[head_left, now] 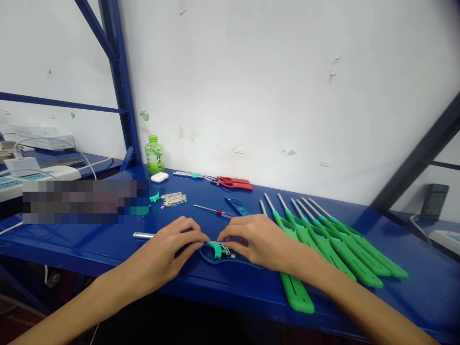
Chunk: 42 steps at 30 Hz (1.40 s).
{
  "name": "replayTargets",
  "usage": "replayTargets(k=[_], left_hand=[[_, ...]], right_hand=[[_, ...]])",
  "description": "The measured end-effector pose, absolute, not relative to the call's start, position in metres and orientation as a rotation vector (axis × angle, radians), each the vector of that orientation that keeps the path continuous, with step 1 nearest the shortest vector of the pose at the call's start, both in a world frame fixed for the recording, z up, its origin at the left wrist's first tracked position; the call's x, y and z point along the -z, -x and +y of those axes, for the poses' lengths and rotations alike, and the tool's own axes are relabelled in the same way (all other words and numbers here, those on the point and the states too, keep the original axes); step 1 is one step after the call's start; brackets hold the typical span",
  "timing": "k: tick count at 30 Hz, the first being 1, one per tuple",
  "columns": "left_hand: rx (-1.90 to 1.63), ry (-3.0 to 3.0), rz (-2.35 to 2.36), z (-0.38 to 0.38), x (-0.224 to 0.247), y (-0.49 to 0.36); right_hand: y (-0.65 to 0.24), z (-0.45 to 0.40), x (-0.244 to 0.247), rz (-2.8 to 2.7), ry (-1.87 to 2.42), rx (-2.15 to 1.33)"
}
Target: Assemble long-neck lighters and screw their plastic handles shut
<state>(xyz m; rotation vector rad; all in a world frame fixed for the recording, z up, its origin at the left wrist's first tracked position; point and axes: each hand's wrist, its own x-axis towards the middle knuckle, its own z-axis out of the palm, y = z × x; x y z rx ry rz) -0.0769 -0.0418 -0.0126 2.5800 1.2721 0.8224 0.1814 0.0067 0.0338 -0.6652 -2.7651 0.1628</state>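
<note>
At the near edge of the blue worktop [89, 244], several green lighters [359, 266] lie at the right, the nearest partly covered by the right forearm. Beside them sits an open blue casing [209, 255] with a turquoise trigger [217, 250] inside. The left hand [174, 244] pinches at its far left end, fingertips masking the exact grip; a metal tube [143, 235] runs out behind that hand. The right hand [257, 239] has curled fingers on the casing's inner parts, but whether they grasp one cannot be told. Beyond, a screwdriver [217, 211] and a second blue shell [237, 204] are partly hidden by the right hand. Small metal pieces [174, 199] are indistinct; left of them, pixelation blots out an area. Farther back are red lighters [235, 183], a white case [159, 177] and a green bottle [154, 155].
</note>
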Motion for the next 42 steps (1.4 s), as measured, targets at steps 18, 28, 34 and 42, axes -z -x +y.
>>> replayTargets(k=[18, 28, 34, 42], left_hand=[[-0.795, -2.621, 1.232, -0.045, 0.011, 0.077], [-0.836, -2.623, 1.258, -0.046, 0.010, 0.075], [-0.903, -2.502, 1.334, -0.044, 0.004, 0.087], [-0.806, -2.561, 1.365, -0.043, -0.003, 0.101]], right_hand=[[-0.187, 0.008, -0.039, -2.914, 0.598, -0.080], [-0.185, 0.008, -0.038, -2.891, 0.588, -0.044], [-0.185, 0.008, -0.038, -2.902, 0.619, -0.048], [-0.184, 0.007, -0.038, -2.894, 0.626, -0.017]])
